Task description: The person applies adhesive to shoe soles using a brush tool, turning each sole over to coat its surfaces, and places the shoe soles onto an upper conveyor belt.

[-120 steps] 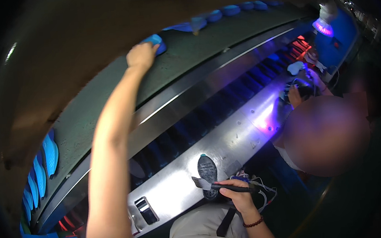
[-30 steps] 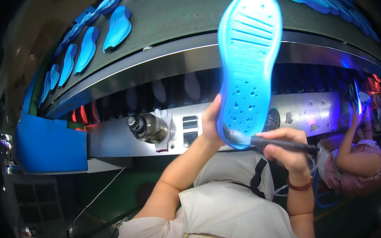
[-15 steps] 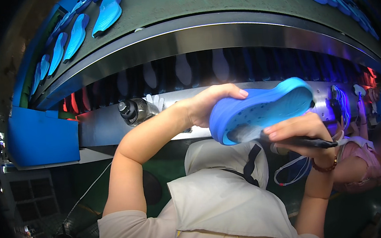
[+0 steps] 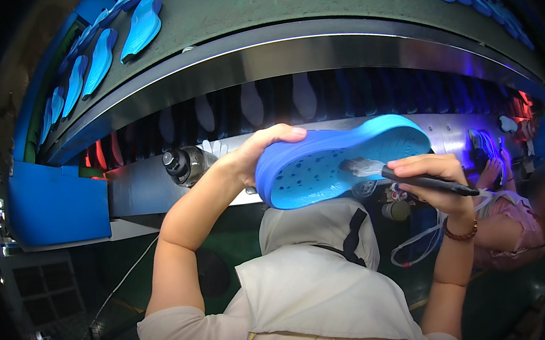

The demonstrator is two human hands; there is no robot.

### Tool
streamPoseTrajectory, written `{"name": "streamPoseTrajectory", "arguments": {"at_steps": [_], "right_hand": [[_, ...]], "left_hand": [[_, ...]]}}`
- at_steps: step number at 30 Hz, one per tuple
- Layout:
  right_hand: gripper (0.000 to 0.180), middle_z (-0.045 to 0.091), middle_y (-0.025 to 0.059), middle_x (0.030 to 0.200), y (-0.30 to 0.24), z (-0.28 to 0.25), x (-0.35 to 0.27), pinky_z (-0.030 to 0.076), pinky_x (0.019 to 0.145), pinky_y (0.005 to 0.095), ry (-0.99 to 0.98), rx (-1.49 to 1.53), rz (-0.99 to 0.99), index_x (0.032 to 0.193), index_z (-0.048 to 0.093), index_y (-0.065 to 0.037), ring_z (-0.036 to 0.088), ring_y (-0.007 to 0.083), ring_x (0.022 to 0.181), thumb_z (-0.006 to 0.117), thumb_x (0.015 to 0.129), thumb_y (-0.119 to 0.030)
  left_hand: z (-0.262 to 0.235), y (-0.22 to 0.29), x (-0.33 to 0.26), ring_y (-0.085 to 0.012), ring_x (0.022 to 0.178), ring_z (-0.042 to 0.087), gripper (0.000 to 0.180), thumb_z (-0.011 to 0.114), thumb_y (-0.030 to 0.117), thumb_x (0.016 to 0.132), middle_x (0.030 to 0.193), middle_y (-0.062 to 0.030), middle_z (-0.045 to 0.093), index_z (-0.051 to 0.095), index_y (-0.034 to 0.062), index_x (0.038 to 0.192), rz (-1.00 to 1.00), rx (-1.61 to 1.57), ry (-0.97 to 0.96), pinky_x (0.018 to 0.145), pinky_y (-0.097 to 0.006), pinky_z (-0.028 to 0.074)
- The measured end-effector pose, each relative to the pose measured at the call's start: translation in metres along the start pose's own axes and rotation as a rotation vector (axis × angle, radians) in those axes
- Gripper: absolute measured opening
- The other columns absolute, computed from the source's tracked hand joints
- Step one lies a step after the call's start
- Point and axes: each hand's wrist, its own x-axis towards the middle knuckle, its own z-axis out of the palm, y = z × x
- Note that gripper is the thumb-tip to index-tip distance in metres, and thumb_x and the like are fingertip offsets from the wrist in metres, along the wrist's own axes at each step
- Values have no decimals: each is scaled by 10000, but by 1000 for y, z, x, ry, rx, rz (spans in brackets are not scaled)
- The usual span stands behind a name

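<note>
My left hand [image 4: 254, 151] grips a thick blue shoe sole [image 4: 312, 176] by its wide end, with the thumb along the outer edge. The sole is tilted so that its hollow inner face, dotted with small holes, shows; a wet shine lies near the lower rim. In my right hand [image 4: 440, 177] is a brush [image 4: 428, 183] with a black handle and pale bristles. Its bristle tip meets the inner face around the sole's middle. Part of the left hand's fingers is hidden behind the sole.
Blue soles [image 4: 101, 58] lie on a dark green belt [image 4: 276, 2] behind a metal edge. Below it, a dark-capped bottle [image 4: 187, 165] and a white glove [image 4: 216, 148] rest on a metal ledge. A small jar [image 4: 396, 210] and a person in pink [image 4: 511, 229] are at right.
The sole has shifted left with my left hand. The brush tip has moved along the inner face from the wide end to the middle. Soles on the belt have slid slightly left.
</note>
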Motion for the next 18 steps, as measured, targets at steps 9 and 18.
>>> {"name": "streamPoseTrajectory", "arguments": {"at_steps": [9, 18], "right_hand": [[240, 649, 119, 832, -14, 21, 4, 488, 714, 294, 185, -129, -185, 844, 643, -4, 608, 214, 785, 671, 609, 34], [182, 632, 44, 763, 8, 63, 6, 447, 602, 284, 137, -433, -298, 726, 609, -91, 616, 197, 701, 693, 572, -44]], "left_hand": [[5, -47, 49, -284, 1149, 421, 711, 438, 581, 780, 1239, -146, 446, 395, 45, 1246, 525, -590, -184, 983, -477, 292], [18, -51, 63, -326, 1085, 471, 911, 178, 756, 736, 1191, -191, 468, 338, 40, 1275, 627, -615, 6, 927, -475, 374]]}}
